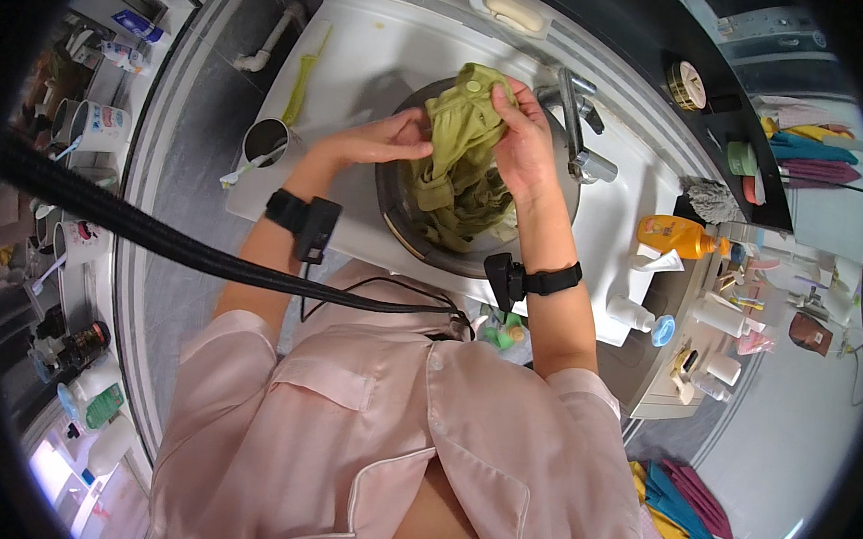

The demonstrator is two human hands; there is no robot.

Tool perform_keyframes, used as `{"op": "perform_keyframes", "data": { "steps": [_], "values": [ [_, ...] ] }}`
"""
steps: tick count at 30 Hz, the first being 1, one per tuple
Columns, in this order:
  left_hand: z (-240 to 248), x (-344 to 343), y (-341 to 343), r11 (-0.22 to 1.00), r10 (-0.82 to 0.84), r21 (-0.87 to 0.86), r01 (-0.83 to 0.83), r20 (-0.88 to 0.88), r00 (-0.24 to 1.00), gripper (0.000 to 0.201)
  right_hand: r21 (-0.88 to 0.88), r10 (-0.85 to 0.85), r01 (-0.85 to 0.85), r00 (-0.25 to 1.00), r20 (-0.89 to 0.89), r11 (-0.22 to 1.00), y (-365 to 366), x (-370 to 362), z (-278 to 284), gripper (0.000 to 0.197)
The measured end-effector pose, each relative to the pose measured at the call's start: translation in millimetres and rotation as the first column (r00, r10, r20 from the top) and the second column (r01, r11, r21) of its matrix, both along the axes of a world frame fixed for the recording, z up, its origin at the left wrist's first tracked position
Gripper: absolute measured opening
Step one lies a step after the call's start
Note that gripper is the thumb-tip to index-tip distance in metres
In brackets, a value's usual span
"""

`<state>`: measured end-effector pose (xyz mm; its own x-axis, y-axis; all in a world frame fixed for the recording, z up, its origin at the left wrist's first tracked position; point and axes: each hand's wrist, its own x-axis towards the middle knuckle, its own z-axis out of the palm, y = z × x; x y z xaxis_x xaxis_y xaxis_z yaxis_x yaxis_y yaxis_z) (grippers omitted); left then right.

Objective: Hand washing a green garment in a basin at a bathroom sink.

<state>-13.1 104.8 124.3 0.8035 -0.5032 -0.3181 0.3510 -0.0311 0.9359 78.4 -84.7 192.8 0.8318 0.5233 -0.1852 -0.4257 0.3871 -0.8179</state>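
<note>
My right hand (524, 143) pinches the green garment (462, 117) over the basin (399, 231), upper centre of the frame; I can't tell whether my left hand (384, 137) grips its edge or merely touches. If my pinch slackens, the hanging folds' weight could drag it down

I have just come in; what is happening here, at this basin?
Someone in a pink shirt is handling a green garment over a round basin. The right hand grips its raised upper part, near a button. The left hand is at its left edge, but whether it grips is unclear. The rest lies bunched in the basin, with the tap to the right.
</note>
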Motion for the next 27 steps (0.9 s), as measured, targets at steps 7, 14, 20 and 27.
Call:
{"op": "perform_keyframes", "data": {
  "steps": [7,14,20,27],
  "values": [
    [4,20,-46,0.834,0.54,-0.073,-0.548,-0.103,0.835,0.081,-0.024,-0.011,0.006,0.974,-0.225,1.0,18,20,-21,0.024],
    [-37,29,-57,0.621,0.762,-0.17,-0.765,-0.1,0.64,0.079,-0.902,0.449,-0.067,0.881,0.148,0.427,44,34,-19,0.036],
    [-33,28,-59,0.386,0.623,-0.442,-0.81,-0.523,0.582,0.04,-0.672,0.771,0.648,0.199,0.605,0.359,99,31,17,0.032],
    [-50,18,-54,0.41,0.438,-0.459,-0.788,-0.659,0.612,0.03,-0.556,0.694,0.641,0.049,0.718,0.53,174,104,-21,0.05]
  ]
}}
